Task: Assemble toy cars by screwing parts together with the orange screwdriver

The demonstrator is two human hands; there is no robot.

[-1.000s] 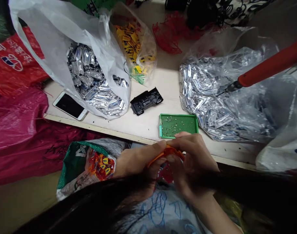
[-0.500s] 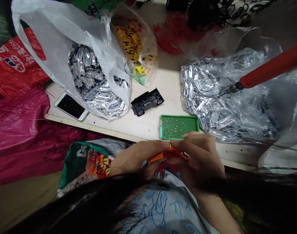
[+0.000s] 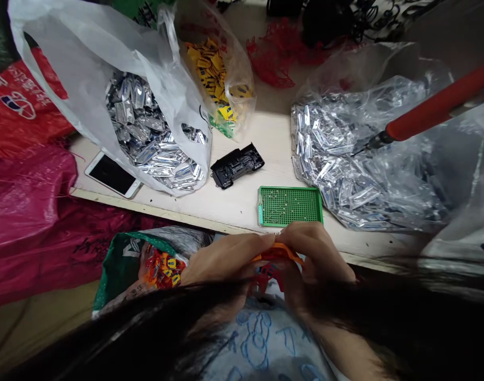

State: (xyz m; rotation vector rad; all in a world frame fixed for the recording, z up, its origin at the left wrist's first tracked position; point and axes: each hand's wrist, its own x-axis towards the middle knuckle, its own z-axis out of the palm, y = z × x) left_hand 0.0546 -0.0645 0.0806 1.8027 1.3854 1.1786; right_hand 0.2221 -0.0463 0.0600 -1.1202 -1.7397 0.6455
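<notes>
Close to my body, below the table edge, both hands grip one orange plastic part [image 3: 283, 248]. My left hand [image 3: 226, 259] pinches its left side, thumb and fingers closed. Bent fingers of my right hand [image 3: 317, 251] close around its right side. Most of the part is hidden by my fingers and strands of hair. Just beyond the hands lies a green perforated tray [image 3: 261, 214] with small shiny pieces scattered in it. A black moulded plastic piece [image 3: 237, 165] rests on the table behind the tray, to its left.
A white bag [image 3: 83, 58] of silvery parts stands at left, beside a clear bag of yellow pieces [image 3: 212, 69]. More silvery parts [image 3: 345, 153] fill a bag at right, under a red-handled screwdriver [image 3: 436, 106]. A phone [image 3: 112, 174] lies near the table edge.
The orange part has been tilted, and my right-hand fingers have shifted closer around it, leftward and off the tray's corner. The view has moved slightly.
</notes>
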